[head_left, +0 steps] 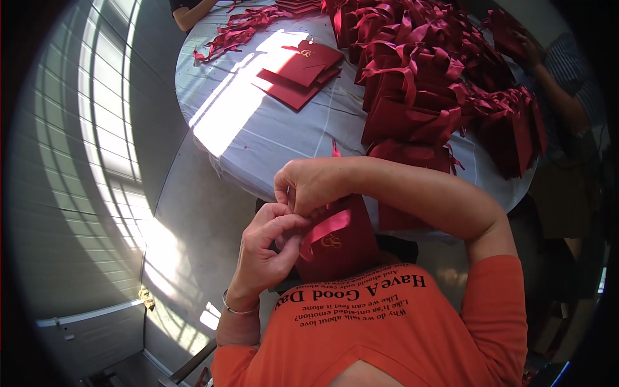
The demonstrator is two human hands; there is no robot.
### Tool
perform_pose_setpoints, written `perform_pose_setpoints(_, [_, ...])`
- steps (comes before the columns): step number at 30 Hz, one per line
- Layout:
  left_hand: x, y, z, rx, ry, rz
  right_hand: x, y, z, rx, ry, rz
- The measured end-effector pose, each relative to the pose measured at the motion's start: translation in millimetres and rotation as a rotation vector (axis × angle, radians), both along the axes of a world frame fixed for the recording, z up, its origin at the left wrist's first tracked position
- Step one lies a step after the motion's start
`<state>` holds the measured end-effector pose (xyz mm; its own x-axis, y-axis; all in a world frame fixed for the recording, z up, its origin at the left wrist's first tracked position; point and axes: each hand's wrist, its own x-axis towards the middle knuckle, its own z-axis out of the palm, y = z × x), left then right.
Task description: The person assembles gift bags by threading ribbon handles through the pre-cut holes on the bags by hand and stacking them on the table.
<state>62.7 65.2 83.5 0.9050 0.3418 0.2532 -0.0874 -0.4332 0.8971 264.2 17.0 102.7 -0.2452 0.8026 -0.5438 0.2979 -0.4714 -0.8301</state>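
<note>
A dark red paper gift bag [351,248] with a gold emblem rests upright against my body, just off the table's near edge. A shiny pink-red ribbon [330,226] loops across its front. My left hand [264,248], with a bracelet at the wrist, pinches at the ribbon by the bag's upper left corner. Reaching across from the right, my right hand [313,184] is closed with its fingertips bent down to the same spot, right against the left fingers. The pinched bit between the fingertips is mostly hidden.
A round table [271,164] with a pale cloth stands ahead. Rows of red ribboned bags [412,84] crowd its right half. Flat red bags [300,74] and loose ribbons [238,29] lie to the left. Another person's arm [558,93] holds a bag at the right; another arm [192,14] shows far left.
</note>
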Motion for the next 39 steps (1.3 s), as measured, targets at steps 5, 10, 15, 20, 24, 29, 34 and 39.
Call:
perform_pose_setpoints(5, [-3,0,2,-0.104,0.028,-0.045,3,-4,-9,0.209,-0.086,-0.216])
perform_pose_setpoints(10, [-1,0,13,-0.183,0.109,-0.020,5,-4,-6,0.325,-0.128,-0.279])
perform_pose_setpoints(15, [0,0,16,-0.183,0.139,-0.046,10,1,-25,0.507,-0.391,-0.408])
perform_pose_setpoints(20, [1,4,8,-0.163,0.129,-0.059,16,9,-28,0.655,-0.698,-0.501])
perform_pose_setpoints(24, [4,1,5,-0.149,0.103,0.003,12,2,-22,0.683,-0.752,-0.493])
perform_pose_setpoints(29, [-2,-7,-14,0.030,0.055,0.131,9,-48,-6,0.933,-0.781,-0.545])
perform_pose_setpoints(34, [-8,-16,-25,0.224,-0.082,0.248,-19,-113,3,0.794,-0.987,-0.260])
perform_pose_setpoints(39, [-32,-23,-54,-0.225,0.248,0.454,-28,-118,-14,0.918,-0.976,-0.345])
